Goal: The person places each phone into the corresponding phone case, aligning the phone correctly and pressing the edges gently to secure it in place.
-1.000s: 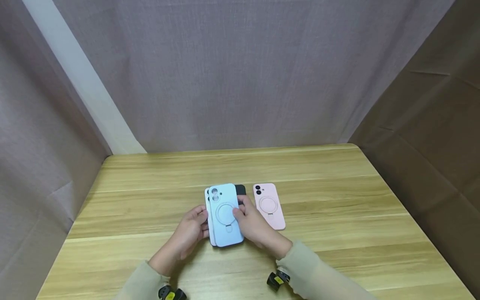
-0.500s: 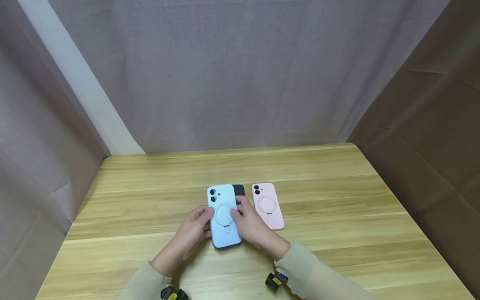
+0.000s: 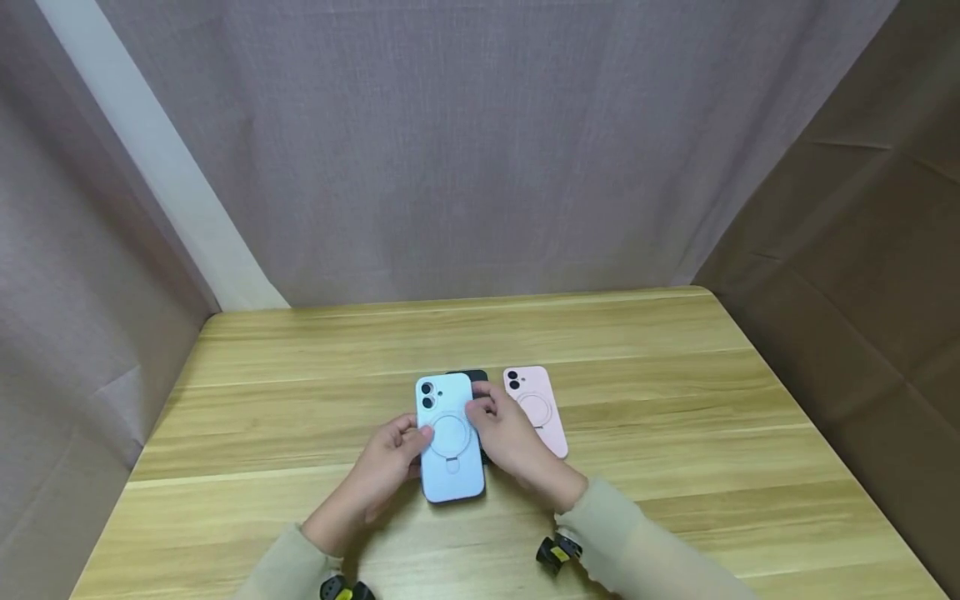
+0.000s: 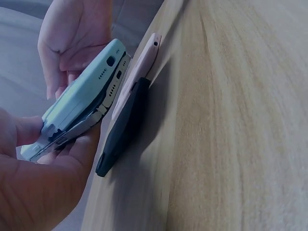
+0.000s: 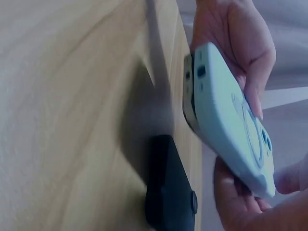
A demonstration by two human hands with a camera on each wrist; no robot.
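Observation:
A light blue phone case (image 3: 452,475) with a ring on its back lies over a pale phone (image 4: 115,82), camera lenses showing through its openings. In the left wrist view a gap shows between them at the port end. My left hand (image 3: 382,467) grips both from the left edge, thumb on the case and fingers behind. My right hand (image 3: 513,437) pinches the upper right edge, thumb in front. The held pair is above the table, tilted. Just beneath lies a black phone-shaped slab (image 5: 171,187), partly hidden in the head view.
A pink phone case (image 3: 536,400) with a ring lies right of the black slab, partly behind my right hand. The wooden table (image 3: 300,375) meets a grey curtain (image 3: 480,167) at its back and a brown cloth (image 3: 847,292) on the right.
The blue case has shifted left over the phone, so their edges line up. My left thumb has come onto the case. My right hand has moved up along the right edge.

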